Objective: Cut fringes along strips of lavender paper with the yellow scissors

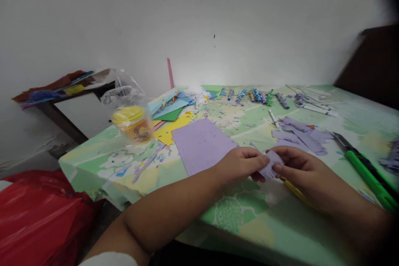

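A small piece of fringed purple paper [270,166] is pinched between both hands above the front of the table. My left hand [245,162] grips its left side, and my right hand [294,166] grips its right side. Part of a yellow object [293,189] shows beneath my right hand. Left of the hands lies a flat purple sheet [204,143]. Cut purple fringed strips [299,135] are piled just behind my right hand. To the right rests a green-handled cutter [368,174] with its blade toward the strips.
A bagged tub with a yellow lid [132,122] stands on the table's left side. Coloured sheets [171,126], curled paper rolls [257,95] and a white marker [273,118] lie farther back. A red bag [43,216] is at lower left.
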### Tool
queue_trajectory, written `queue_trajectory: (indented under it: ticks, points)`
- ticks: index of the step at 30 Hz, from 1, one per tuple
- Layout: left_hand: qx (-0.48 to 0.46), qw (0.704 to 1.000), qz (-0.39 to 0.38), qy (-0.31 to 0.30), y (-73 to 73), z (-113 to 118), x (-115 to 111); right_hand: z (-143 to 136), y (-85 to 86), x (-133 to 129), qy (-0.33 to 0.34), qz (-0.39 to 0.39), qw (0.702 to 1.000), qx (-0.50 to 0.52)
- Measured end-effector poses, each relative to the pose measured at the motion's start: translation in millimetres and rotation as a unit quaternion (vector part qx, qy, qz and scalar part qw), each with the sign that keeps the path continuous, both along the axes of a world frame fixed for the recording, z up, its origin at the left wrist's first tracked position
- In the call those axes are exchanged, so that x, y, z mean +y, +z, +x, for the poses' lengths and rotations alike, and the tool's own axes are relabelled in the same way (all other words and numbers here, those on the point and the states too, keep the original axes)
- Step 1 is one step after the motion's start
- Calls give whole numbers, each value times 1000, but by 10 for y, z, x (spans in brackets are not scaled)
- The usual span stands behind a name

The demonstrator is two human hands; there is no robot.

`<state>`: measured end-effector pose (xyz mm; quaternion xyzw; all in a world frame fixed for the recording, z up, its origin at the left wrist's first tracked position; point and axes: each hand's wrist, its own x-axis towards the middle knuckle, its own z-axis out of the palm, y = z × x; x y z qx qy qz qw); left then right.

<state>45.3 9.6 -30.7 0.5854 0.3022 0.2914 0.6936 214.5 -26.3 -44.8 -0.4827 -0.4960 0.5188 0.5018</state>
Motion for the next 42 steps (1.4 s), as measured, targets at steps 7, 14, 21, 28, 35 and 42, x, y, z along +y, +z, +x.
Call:
queue_trajectory:
  ticks: [7, 14, 21, 28, 35, 42]
  points:
    - [-28, 999, 3, -15, -16, -11, -18, 60, 40, -13, 9, -13, 1000, 23]
    - [-52, 998, 21, -35, -22, -19, -29, 42, 31, 8, 27, -35, 998, 43]
    - [-56, 998, 21, -36, 4, -27, -50, 40, 23, 19, 53, -41, 996, 56]
    - [-66, 997, 6, -28, -5, -24, -69, 20, 34, 1, 75, -34, 994, 67]
    - [-92, 995, 26, 27, -22, -12, -44, 61, -20, 5, 37, -19, 998, 42]
    - [-92, 985, 36, 141, 13, 18, 2, 80, -24, -30, -28, -27, 999, 3]
